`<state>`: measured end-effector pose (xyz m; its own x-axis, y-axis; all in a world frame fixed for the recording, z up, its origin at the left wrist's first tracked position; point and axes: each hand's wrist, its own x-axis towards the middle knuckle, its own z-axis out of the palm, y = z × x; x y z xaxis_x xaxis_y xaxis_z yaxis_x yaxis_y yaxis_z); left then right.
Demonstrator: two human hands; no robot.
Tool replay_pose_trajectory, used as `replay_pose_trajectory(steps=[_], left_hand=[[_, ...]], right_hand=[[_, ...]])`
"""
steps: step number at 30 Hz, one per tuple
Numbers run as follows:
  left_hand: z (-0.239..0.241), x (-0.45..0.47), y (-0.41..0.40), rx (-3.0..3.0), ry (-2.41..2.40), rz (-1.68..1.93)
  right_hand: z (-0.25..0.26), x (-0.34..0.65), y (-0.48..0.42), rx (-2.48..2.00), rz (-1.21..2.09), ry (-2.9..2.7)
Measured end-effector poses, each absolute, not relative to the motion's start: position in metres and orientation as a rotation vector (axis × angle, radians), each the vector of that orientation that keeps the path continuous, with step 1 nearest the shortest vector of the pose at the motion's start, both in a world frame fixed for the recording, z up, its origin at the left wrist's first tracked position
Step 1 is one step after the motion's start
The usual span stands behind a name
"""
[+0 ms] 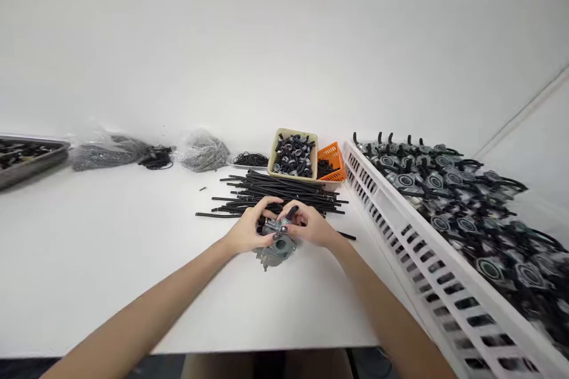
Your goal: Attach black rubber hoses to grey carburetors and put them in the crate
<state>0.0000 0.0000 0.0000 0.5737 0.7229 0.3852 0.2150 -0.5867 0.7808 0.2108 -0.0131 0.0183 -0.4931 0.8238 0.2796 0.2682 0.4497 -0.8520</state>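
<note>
Between my hands, above the white table, is a grey metal carburetor (276,250) with a round bore facing me and a black rubber cap standing up at its top. My left hand (252,228) is closed around its left side, thumb along the front. On the upper right, my right hand (309,225) has its fingers closed at the carburetor's top, beside the black cap. The fingers hide part of the carburetor's upper body. Just behind both hands lies a loose pile of black rubber hoses (284,189).
A white slotted crate (413,231) full of carburetors (453,177) stands on the right. Behind the hoses are a cream bin (274,136) of black caps and an orange basket (340,160). Bags of small parts (202,151) and a grey tray (35,163) line the wall leftward.
</note>
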Motion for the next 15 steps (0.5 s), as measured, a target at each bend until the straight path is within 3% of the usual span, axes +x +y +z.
replay_pose_trajectory(steps=[6,15], left_hand=[[0.004,-0.003,0.004,1.848,0.585,0.932],[-0.002,0.022,-0.019,1.206,0.333,0.979]], right_hand=[[0.018,0.202,-0.018,-0.859,0.826,-1.933],[0.036,0.197,-0.028,-0.686,1.134,-1.634]])
